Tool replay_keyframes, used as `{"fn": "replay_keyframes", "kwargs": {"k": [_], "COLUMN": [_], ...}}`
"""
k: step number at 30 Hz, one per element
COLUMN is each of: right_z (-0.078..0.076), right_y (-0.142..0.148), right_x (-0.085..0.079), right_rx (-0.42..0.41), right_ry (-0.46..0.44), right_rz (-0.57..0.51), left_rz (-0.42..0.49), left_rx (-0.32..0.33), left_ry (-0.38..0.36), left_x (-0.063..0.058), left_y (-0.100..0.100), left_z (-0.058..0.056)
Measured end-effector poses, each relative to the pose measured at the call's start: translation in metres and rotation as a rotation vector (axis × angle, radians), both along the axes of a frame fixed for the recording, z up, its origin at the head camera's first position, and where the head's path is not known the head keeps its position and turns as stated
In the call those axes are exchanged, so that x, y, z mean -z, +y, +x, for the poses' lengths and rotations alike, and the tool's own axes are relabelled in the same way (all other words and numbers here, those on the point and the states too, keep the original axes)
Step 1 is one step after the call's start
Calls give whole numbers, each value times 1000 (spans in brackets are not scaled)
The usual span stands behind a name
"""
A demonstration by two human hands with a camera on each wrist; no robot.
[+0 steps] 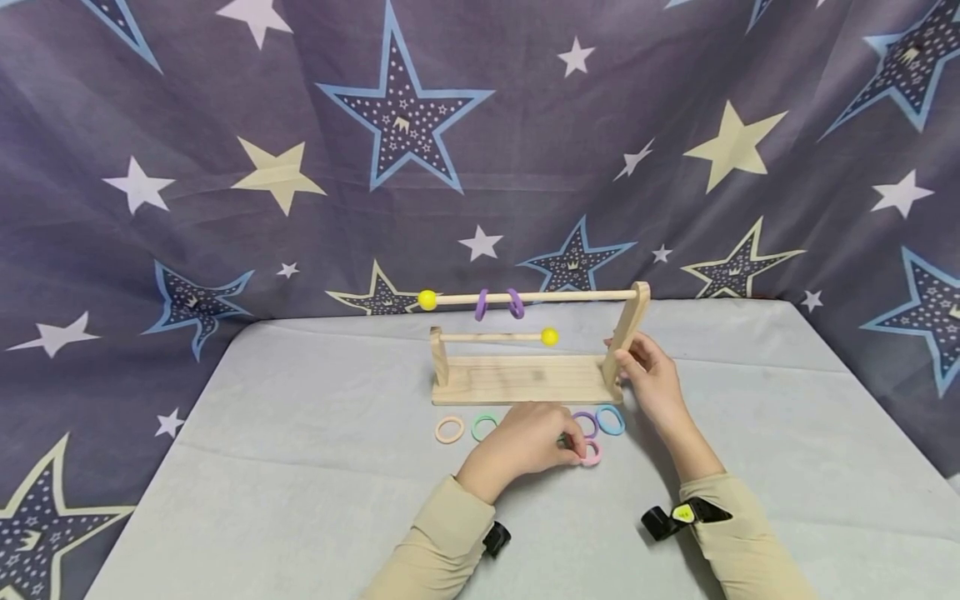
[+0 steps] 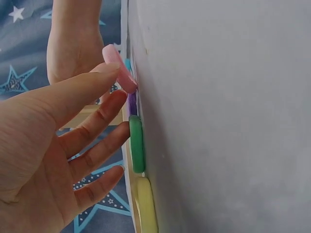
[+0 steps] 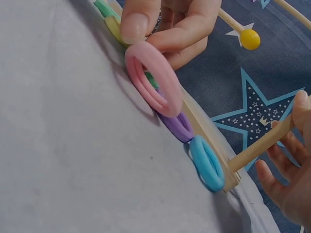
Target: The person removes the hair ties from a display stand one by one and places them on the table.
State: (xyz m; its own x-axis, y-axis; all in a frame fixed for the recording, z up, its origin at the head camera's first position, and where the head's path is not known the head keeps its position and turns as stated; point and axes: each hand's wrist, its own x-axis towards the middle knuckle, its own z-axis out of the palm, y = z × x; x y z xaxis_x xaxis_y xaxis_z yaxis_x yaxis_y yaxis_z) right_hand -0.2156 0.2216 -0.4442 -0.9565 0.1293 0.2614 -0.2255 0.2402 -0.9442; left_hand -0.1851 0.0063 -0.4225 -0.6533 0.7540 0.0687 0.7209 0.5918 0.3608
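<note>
My left hand (image 1: 528, 442) pinches a pink hair tie (image 3: 165, 70) between thumb and forefinger, its other fingers spread. The band stands tilted at the tabletop, in front of a wooden stand (image 1: 525, 385). At the stand's right end, my right hand (image 1: 658, 385) holds the tall upright post (image 1: 630, 325), thumb in front and fingers behind. Two purple hair ties (image 1: 482, 305) hang on the upper rod (image 1: 570, 296). A purple hair tie (image 3: 177, 128) and a blue one (image 3: 214, 183) lie beside the pink one. Left of these are a green tie (image 2: 137, 145) and a yellow one (image 2: 147, 208).
The shorter lower rod (image 1: 491, 337) ends in a yellow ball (image 1: 550, 337); another yellow ball (image 1: 427, 300) tips the upper rod's left end. A beige hair tie (image 1: 439, 431) and a light green one (image 1: 476, 427) lie at left. A star-patterned cloth (image 1: 420, 225) hangs behind the table.
</note>
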Motion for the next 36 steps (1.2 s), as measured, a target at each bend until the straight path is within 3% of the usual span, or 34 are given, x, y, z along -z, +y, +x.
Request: {"fn": "replay_keyframes", "kwargs": {"k": [5,12,17,23,31,36], "right_z": [1,0,-1,-2,-1,-2], "right_y": [0,1,1,1,0,2], "right_x": [-1,2,3,1,-1,1], "right_rx": [-6,-7,-8,-13,-20,-21], "right_ry": [-4,21,49,35,23,35], "right_rz": [-6,-4,20,20,0,6], "left_rz": [37,134,154,242,434,498], "left_rx": [11,16,12,-74,-201,-228], "left_ry": [-22,-152,-194,-228,-178,-165], "left_x": [1,5,4,-7,-22,-28], "left_y": [-1,-7,-13,-27,-47,-55], "left_z": [0,-4,-8,-14,-21,-23]}}
